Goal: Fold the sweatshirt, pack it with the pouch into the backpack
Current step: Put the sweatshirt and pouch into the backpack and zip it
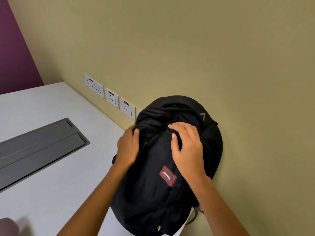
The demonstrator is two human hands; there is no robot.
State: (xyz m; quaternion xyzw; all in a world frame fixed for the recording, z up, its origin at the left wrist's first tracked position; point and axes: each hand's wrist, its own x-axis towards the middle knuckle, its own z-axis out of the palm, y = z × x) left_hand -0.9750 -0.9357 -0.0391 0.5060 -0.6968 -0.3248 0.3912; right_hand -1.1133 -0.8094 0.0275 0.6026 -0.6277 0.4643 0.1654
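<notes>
Backpack (163,167) on table (51,103), long axis 6–12, opening at 12. Your left hand (127,147) grips its 10 o'clock edge; right hand (187,150) — fingers curled into fabric at the opening — is nearer it.

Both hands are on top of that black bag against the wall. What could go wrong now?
1. The fabric bunched at the top of the backpack, under the right hand, might snag a zip being closed.
2. The backpack stands close to the wall sockets; a push from the left hand, gripping its side, could shove it against them.
</notes>
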